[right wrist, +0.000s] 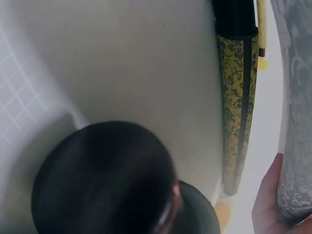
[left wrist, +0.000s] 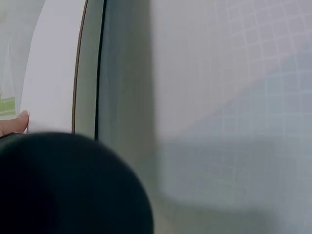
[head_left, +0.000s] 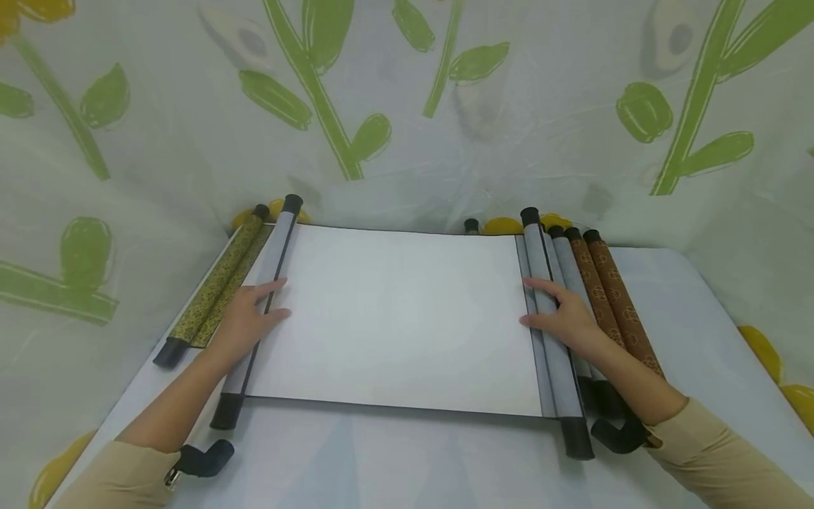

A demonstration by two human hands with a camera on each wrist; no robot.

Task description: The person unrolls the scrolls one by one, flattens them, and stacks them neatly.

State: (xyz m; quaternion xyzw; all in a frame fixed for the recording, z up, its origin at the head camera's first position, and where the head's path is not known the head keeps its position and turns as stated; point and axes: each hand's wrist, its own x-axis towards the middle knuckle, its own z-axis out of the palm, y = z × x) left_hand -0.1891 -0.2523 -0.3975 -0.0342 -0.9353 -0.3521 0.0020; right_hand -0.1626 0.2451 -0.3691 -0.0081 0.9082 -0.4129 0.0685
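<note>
A scroll lies partly unrolled between my hands, its white sheet (head_left: 407,318) blank and its grey rollers tipped with black end caps. My left hand (head_left: 244,322) holds the left roller (head_left: 273,251), with thumb and a finger reaching across it to the sheet's edge. The right hand (head_left: 566,318) grips the right roller (head_left: 562,378) in the same way; its other fingers are hidden. In the right wrist view that hand (right wrist: 270,200) is around the grey patterned roller (right wrist: 300,107). The left wrist view catches only a fingertip (left wrist: 20,122) by the sheet (left wrist: 53,63).
Left of the scroll lie yellow-green patterned rolls (head_left: 219,279). On the right are a grey roll (head_left: 572,265) and brown patterned rolls (head_left: 613,283). Behind the sheet a black cap (head_left: 471,226) pokes up. The pale table (head_left: 394,459) meets a leaf-printed curtain (head_left: 509,162).
</note>
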